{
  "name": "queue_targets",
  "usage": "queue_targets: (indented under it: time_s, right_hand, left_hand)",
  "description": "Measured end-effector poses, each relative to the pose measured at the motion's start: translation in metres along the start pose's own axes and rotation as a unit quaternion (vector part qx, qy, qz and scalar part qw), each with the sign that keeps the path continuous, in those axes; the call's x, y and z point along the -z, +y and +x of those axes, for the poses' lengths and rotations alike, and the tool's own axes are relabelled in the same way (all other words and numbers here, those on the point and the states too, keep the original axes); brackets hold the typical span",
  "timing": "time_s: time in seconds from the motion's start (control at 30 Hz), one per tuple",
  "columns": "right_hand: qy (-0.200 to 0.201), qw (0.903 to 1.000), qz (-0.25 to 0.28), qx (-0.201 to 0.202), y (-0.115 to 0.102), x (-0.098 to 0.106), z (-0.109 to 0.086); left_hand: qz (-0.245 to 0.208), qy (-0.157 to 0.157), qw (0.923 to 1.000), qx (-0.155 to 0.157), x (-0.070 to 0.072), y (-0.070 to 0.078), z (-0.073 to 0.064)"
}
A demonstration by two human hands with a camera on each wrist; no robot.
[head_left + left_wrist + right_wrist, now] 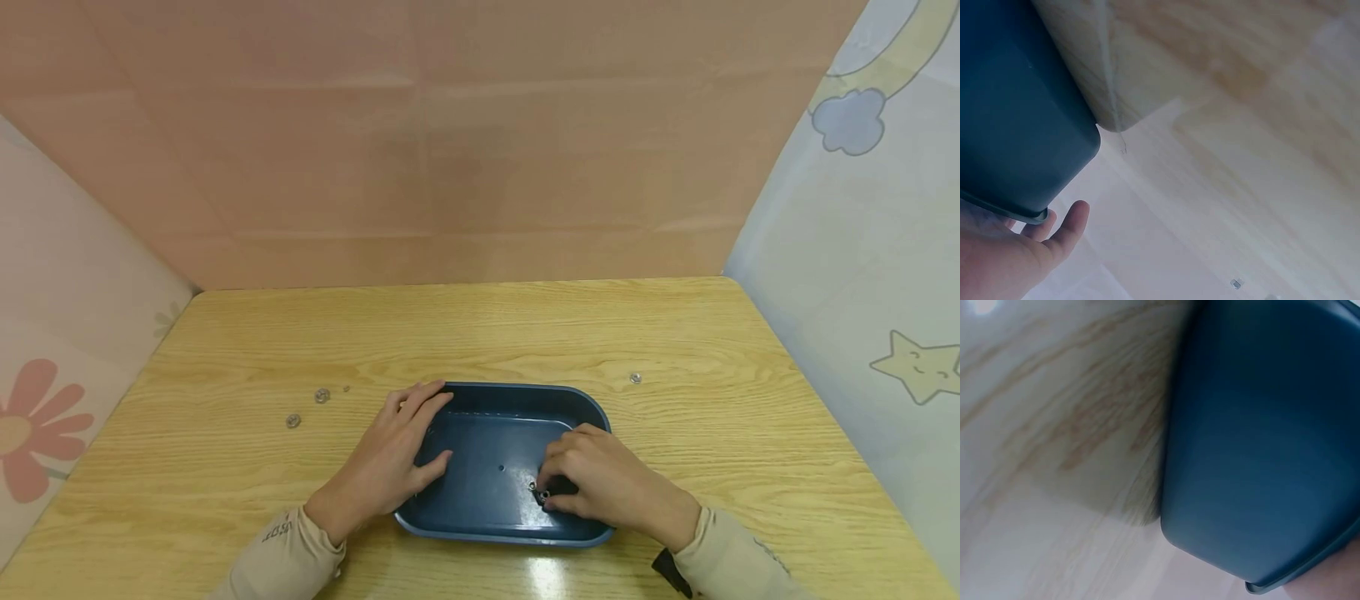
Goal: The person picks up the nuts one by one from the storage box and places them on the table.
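A dark blue tray (480, 533) with rounded corners stands on the table before me. My left hand (390, 458) rests on its left end, fingers stretched along the rim and thumb reaching inside. From the left wrist view, fingertips (1072, 225) show past the tray's rim. My right hand (600, 475) is down inside the right part of the tray. Its thumb and index finger pinch at a small dark piece with shiny metal rings (538, 494), too small to tell exactly. In the right wrist view the tray's wall (1254, 456) hides most of that hand.
Two small shiny metal pieces, a larger one (322, 395) and another (293, 421), lie left of the tray. One more shiny piece (636, 378) lies beyond its right end. A black strap-like thing (670, 572) is by the right sleeve. Walls border the table's back and sides.
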State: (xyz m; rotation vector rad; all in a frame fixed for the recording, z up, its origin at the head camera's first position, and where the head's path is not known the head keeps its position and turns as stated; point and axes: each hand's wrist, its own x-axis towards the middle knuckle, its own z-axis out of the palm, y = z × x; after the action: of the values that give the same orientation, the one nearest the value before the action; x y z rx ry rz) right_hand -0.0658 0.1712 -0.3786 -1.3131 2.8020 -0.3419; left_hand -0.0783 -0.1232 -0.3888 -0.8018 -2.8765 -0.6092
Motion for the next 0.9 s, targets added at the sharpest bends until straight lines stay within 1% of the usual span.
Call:
queue_targets:
  time_s: [0.2, 0.33, 0.5, 0.8, 0.9]
  right_hand:
    - [0.016, 0.9999, -0.001, 0.005, 0.0008, -0.0013, -0.0009]
    - [0.035, 0.9993, 0.004, 0.011, 0.001, -0.002, -0.0011]
    - [0.06, 0.9978, 0.018, 0.02, 0.0019, -0.0032, -0.0009]
    - [0.086, 0.9938, 0.063, 0.031, 0.0042, -0.0027, -0.0002]
    - [0.103, 0.9918, 0.063, 0.042, 0.0051, -0.0013, 0.0004]
  left_hand:
    - [0.002, 0.006, 1.0, -0.004, -0.0009, -0.0003, -0.0001]
    - [0.002, 0.005, 1.0, -0.003, -0.0004, 0.0, -0.0001]
    - [0.001, 0.002, 1.0, -0.003, 0.0004, -0.0001, 0.0003]
    - [0.002, -0.003, 1.0, -0.002, 0.0004, -0.0003, 0.0001]
    - [0.001, -0.005, 1.0, -0.001, 0.0005, -0.0003, 0.0]
